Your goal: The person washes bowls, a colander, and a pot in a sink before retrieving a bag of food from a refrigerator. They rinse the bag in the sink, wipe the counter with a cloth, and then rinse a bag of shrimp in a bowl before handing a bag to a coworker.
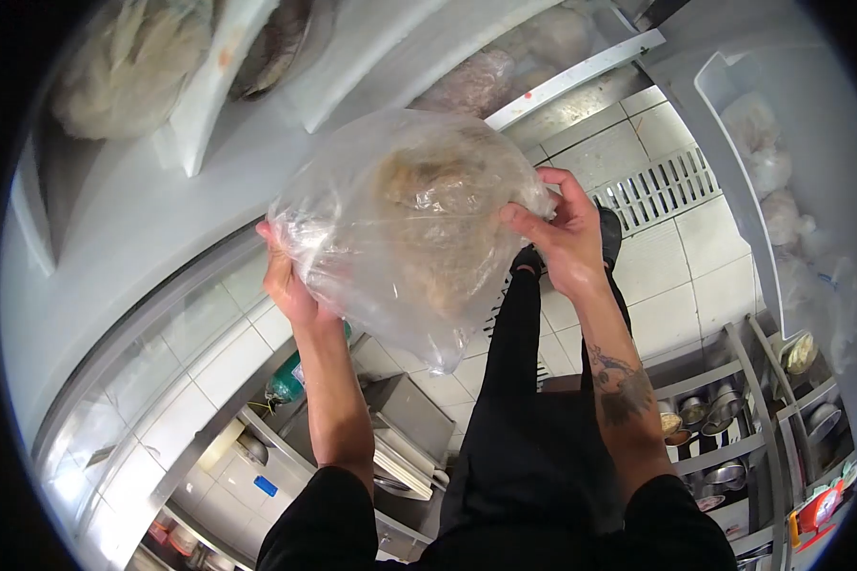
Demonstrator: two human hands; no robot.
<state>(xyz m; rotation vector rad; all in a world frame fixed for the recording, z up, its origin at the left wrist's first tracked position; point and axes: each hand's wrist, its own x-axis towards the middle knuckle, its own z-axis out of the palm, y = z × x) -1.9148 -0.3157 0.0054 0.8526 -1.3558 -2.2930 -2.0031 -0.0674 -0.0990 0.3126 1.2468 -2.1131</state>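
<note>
A large clear plastic bag [428, 219] with a brownish lump inside is held up in the middle of the view. My left hand [293, 281] grips its left edge, the fingers partly hidden behind the plastic. At the right edge, my right hand [564, 228] pinches the gathered plastic between thumb and fingers. The bag hangs between both hands in front of an open fridge or freezer, its lower corner pointing down. What the brownish lump is, I cannot tell.
White shelves [352, 67] with bagged items cross the top. An open door bin [733, 143] holds more bags at the right. Below are a tiled floor [647, 262] with a slotted drain [662, 190], racks with metal containers [724, 409] and a green bottle [286, 383].
</note>
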